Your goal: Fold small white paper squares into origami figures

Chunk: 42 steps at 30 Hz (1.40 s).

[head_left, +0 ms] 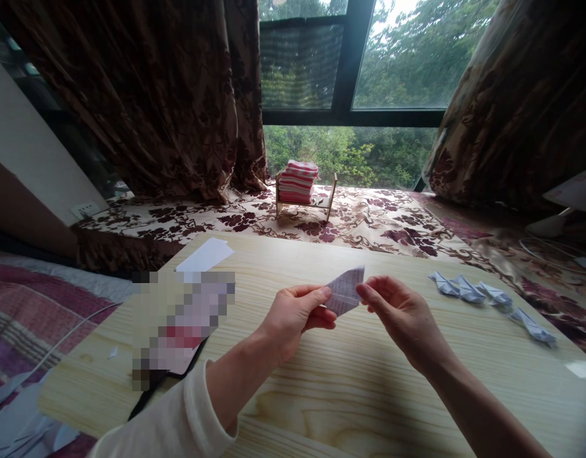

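Dark-framed glass window (402,63), upper middle of the frame, gives onto green trees; brown floral-patterned curtains (178,95) hang at upper left and upper right. Below the window, a ledge draped in cream cloth with maroon flowers (397,216) carries a small light-wood rack (329,200), on which a stack of folded red-and-white striped cloths (298,183) is placed. White-shaded lamp (576,191) noted at the right edge.

Work surface (293,407): pale wood-grain board with rounded corner, filling the lower middle. Near its far left edge lie flat white paper slips (207,256); just below them, an item is obscured by pixelation and cannot be identified. At the right of the frame, four folded white paper pieces (495,294) lie in a slanting line on the surface.

Small folded white paper with faint printed lines (345,294) is held up near the centre of the frame, above the surface. Left hand (290,318), with a cream sleeve on the forearm, has thumb and fingers clamped on the paper's left side, thumb in front. Right hand (404,312), forearm bare, has thumb and forefinger pinched together on the paper's right edge.

Lower left: purple-and-red plaid bedding (16,305), with loose white paper sheets (28,413) at the corner.
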Each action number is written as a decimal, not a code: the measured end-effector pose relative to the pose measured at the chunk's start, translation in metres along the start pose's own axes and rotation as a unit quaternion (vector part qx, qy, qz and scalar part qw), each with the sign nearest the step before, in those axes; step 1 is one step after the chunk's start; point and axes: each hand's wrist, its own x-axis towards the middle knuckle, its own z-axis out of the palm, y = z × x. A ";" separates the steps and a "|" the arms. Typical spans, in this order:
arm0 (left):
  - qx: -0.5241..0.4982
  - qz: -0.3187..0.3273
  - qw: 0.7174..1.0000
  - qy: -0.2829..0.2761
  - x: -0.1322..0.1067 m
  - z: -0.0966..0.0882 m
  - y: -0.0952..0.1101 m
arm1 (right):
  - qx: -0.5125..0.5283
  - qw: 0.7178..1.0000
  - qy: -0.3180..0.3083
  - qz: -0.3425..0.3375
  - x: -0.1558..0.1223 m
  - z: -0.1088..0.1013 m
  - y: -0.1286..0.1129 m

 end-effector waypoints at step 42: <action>0.499 0.357 0.789 -0.030 -0.009 -0.002 -0.013 | -0.200 0.937 -0.061 -0.280 -0.003 0.001 0.000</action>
